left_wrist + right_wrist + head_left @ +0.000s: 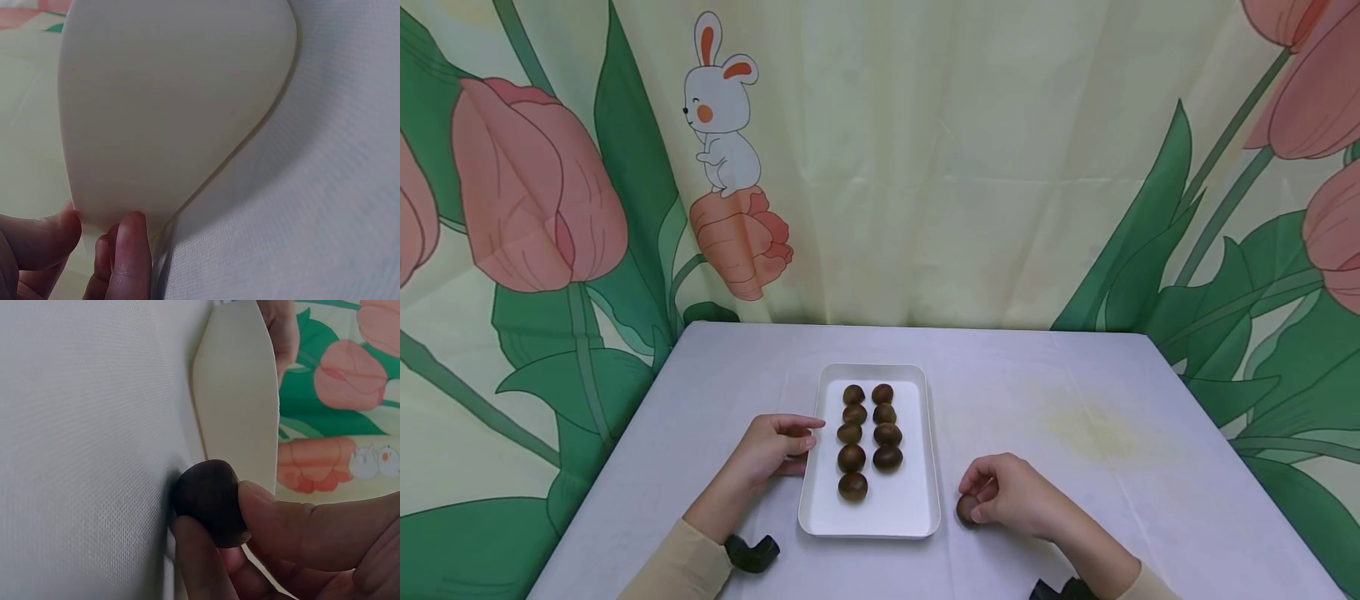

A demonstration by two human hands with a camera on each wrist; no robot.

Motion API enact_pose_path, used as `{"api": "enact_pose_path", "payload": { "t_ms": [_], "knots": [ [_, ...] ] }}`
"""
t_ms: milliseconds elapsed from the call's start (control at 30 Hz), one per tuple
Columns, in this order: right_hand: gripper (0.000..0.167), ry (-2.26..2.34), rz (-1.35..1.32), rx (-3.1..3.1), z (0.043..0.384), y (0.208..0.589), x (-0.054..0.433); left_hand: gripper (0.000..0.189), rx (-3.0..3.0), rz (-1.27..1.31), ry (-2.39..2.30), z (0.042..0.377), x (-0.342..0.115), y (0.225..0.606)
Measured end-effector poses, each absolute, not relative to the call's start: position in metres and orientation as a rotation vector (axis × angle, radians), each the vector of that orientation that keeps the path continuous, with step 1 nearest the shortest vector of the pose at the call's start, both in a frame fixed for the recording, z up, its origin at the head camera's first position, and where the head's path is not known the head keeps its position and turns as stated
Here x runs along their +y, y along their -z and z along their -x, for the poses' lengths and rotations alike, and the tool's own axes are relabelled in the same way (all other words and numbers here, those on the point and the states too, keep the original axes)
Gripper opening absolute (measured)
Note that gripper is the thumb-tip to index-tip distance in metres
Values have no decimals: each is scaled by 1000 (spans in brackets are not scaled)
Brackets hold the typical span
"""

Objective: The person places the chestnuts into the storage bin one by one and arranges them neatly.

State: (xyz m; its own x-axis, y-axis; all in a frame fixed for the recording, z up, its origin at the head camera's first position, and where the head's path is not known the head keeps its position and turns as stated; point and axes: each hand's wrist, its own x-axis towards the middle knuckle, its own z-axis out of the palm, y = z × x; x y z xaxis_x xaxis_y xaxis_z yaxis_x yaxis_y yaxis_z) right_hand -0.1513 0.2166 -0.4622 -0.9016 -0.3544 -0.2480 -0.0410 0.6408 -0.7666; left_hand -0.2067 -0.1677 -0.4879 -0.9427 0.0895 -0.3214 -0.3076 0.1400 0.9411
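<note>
My right hand (1011,498) pinches a dark brown chestnut (211,499) between thumb and fingers, low over the cloth to the right of the white tray (898,517). On the tray's left side, my left hand (772,447) touches the rim, its fingertips against the outer wall (175,112) in the left wrist view. Two columns of chestnuts lie in the tray. The left column reaches farther toward me, ending in a near chestnut (853,487); the right column ends at another chestnut (887,457).
A white cloth covers the table (1045,400), with a faint yellowish stain toward the right. Behind it hangs a curtain (925,167) printed with tulips and a rabbit on a carrot. Black straps (752,554) sit at both wrists.
</note>
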Motion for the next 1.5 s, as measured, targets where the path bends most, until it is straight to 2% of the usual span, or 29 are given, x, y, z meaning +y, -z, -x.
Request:
{"api": "enact_pose_path", "payload": {
  "t_ms": [767, 1500],
  "knots": [
    [28, 1325, 273, 2480, 162, 443, 206, 32, 2114, 198, -1869, 207, -169, 489],
    [28, 1335, 435, 2487, 168, 438, 151, 32, 2112, 191, -1860, 208, -168, 490]
  ]
}}
